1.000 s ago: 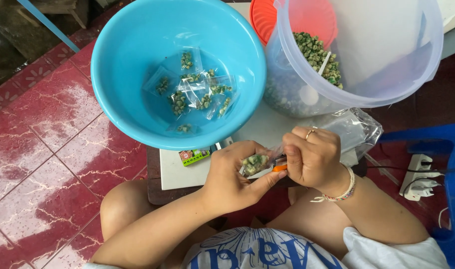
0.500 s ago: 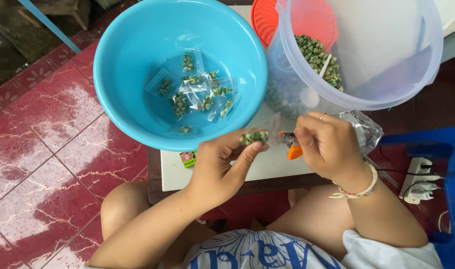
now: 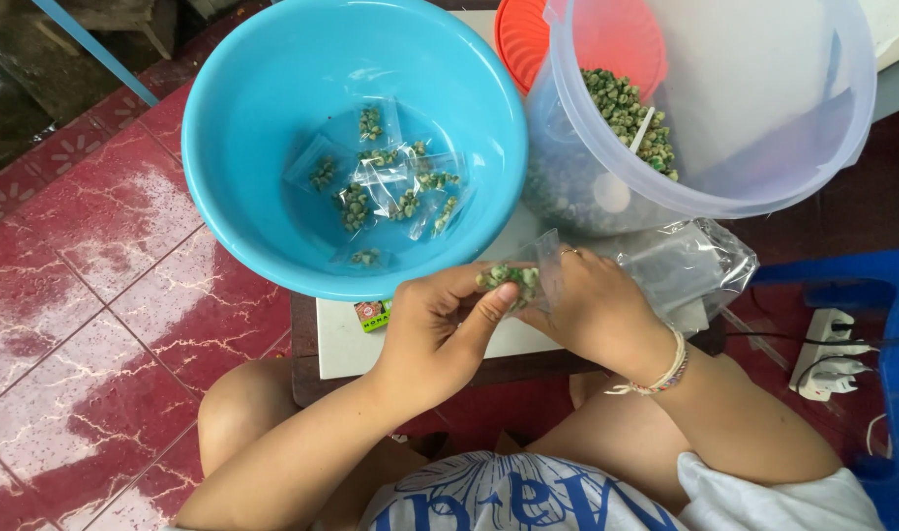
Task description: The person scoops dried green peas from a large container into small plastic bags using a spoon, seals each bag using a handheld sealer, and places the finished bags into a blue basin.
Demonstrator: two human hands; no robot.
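I see both hands back together: left hand [image 3: 440, 329] and right hand [image 3: 592, 310] pinch the small pea-filled bag [image 3: 513, 280]; the orange tool is gone.

At frame centre a small bag [image 3: 513, 280] sits between the left hand [image 3: 440, 329] and right hand [image 3: 592, 310], with the bowl [image 3: 233, 128] holding filled bags [image 3: 386, 187] at upper left, the tub [image 3: 764, 108] at upper right and a power strip [image 3: 831, 359] at far right.
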